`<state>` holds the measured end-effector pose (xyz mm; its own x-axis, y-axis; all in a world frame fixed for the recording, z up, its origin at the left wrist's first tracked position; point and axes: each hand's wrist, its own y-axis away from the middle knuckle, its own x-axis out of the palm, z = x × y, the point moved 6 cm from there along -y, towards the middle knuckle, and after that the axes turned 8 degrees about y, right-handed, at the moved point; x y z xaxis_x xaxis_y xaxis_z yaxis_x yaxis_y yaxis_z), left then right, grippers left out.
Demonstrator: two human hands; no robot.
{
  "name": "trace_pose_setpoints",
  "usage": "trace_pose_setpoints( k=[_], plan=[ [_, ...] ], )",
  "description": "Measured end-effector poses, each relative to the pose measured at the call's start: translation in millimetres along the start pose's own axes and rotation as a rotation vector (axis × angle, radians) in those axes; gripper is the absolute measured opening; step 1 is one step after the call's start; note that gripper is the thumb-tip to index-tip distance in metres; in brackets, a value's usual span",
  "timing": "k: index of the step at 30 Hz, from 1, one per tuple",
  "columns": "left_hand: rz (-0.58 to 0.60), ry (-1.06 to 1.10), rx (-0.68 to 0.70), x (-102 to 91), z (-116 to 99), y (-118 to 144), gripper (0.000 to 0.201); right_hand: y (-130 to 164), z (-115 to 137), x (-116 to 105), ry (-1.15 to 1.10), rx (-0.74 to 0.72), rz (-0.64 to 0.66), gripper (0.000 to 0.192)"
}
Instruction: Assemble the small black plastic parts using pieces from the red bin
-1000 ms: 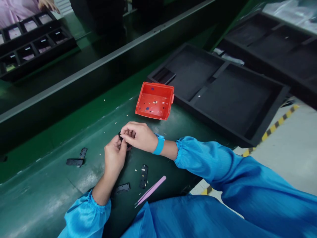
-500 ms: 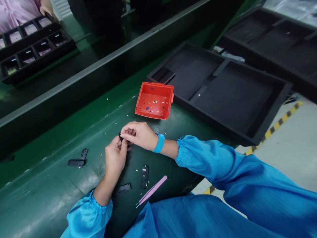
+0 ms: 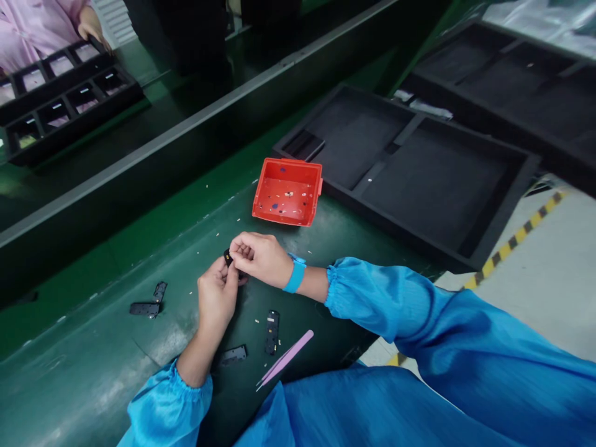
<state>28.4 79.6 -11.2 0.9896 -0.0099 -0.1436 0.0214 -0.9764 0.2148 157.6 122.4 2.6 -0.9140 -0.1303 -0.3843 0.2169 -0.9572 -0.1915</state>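
My left hand (image 3: 216, 298) grips a small black plastic part (image 3: 228, 257) with a tiny gold spot near its exposed end. Fingers and thumb pinched, my right hand (image 3: 264, 259) works at that same part; whatever sits between its fingertips is hidden. Below the hands, a similar black part (image 3: 272, 332) lies on the green mat, with another black part (image 3: 234, 354) near my left wrist. Pink tweezers (image 3: 286, 360) rest to the right of them. Two more black parts (image 3: 144, 308) lie together at the left.
A red bin (image 3: 284, 214) with small scraps inside stands beyond my hands. Large black trays (image 3: 419, 180) lie at the right. Across a raised metal rail (image 3: 195, 128), a person in pink has a hand by a black compartment tray (image 3: 84, 105). Small bits dot the mat.
My right hand has shifted slightly at the black part, so its gold-spotted end now shows more. The whole view has moved a little; the things on the mat lie as before.
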Motion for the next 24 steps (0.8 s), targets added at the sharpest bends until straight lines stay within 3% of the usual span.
trace_pose_setpoints(
  k=[4,10,17,24],
  plan=[
    [0.039,0.163,-0.07,0.4,3.6,-3.0,0.047,-0.3,0.4,-3.2,-0.085,0.015,-0.031,0.012],
    [0.125,0.186,-0.06,-0.6,3.7,-3.0,0.044,-3.8,1.2,-2.9,-0.057,-0.066,0.042,0.019],
    [0.129,0.154,-0.063,-1.7,3.4,-3.9,0.042,-5.7,-10.9,5.0,-0.271,0.139,0.177,0.015],
    [0.152,0.173,-0.082,-1.0,5.8,-3.1,0.043,-5.3,-11.8,7.0,-0.331,0.166,0.228,0.017]
  ],
)
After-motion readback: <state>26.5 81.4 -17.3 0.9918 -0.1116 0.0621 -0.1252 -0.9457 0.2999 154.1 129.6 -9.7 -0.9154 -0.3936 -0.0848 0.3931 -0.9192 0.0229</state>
